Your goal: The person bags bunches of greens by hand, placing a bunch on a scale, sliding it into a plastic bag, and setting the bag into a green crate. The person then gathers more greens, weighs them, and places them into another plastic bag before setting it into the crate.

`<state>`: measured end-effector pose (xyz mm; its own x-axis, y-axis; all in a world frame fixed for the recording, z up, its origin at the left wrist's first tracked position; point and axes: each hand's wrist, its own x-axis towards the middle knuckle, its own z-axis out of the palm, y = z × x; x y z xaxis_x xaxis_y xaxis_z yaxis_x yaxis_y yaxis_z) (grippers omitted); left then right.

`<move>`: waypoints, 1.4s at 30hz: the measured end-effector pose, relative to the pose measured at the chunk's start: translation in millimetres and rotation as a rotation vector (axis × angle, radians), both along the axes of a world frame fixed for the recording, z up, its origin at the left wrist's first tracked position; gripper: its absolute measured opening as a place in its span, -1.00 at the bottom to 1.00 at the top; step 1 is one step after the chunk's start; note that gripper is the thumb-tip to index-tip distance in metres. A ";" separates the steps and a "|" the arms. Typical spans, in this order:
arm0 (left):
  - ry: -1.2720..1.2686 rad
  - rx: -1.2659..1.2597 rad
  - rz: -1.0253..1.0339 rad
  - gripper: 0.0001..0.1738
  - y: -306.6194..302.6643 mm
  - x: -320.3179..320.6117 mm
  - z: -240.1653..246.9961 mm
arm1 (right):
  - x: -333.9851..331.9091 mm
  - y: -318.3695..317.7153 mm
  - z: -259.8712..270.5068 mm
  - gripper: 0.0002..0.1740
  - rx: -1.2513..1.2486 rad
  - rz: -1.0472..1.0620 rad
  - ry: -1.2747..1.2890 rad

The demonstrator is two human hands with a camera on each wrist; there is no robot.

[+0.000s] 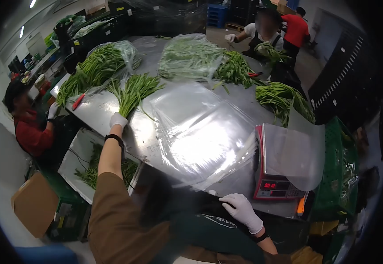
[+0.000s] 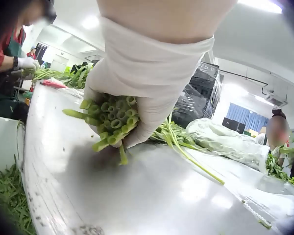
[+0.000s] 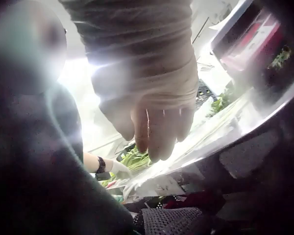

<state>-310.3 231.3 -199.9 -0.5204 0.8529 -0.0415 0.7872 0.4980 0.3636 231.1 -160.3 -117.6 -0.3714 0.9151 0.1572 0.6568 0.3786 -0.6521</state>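
My gloved left hand (image 1: 118, 120) grips a bunch of water spinach (image 1: 134, 91) by its stems, over the left part of the metal table (image 1: 145, 145). In the left wrist view the cut, hollow stem ends (image 2: 112, 120) stick out of the fist toward the camera. The leafy end points away from me. One loose stem (image 2: 193, 161) trails beside the bunch. My gloved right hand (image 1: 243, 212) is at the table's front edge, below the scale, its fingers loosely bent and holding nothing. Flat clear plastic bags (image 1: 200, 145) lie between the hands.
A red digital scale (image 1: 273, 185) with a plastic sheet (image 1: 303, 147) stands at right, an orange cutter (image 1: 301, 206) beside it. More greens (image 1: 97, 64) and a filled bag (image 1: 189, 57) lie at the back. A bin of scraps (image 1: 79, 163) stands below left. Other people work around the table.
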 end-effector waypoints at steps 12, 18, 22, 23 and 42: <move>-0.753 0.345 -0.102 -0.54 44.9 82.1 -1.0 | 10.3 -8.7 -15.1 -0.83 -0.029 -0.151 0.029; -0.194 0.081 -0.003 -0.23 44.5 139.7 20.2 | 15.7 -14.4 0.2 -0.78 -0.042 -0.197 0.057; 0.003 -0.047 -0.050 -0.40 48.3 126.2 28.6 | 18.9 -23.7 -0.2 -0.75 -0.064 -0.239 0.039; 0.035 -0.056 -0.072 -0.42 43.5 121.5 33.2 | 19.0 -24.2 -1.4 -0.75 -0.064 -0.243 0.045; -2.165 -0.208 -0.521 -0.38 -82.3 163.0 141.3 | 300.7 -53.9 86.5 -0.53 0.527 -0.801 -0.768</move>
<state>-147.3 149.1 -58.6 0.6250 0.7673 -0.1438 -0.5754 0.5773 0.5793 531.8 -214.2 -31.1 0.1072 0.8181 0.5649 0.9711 -0.2080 0.1169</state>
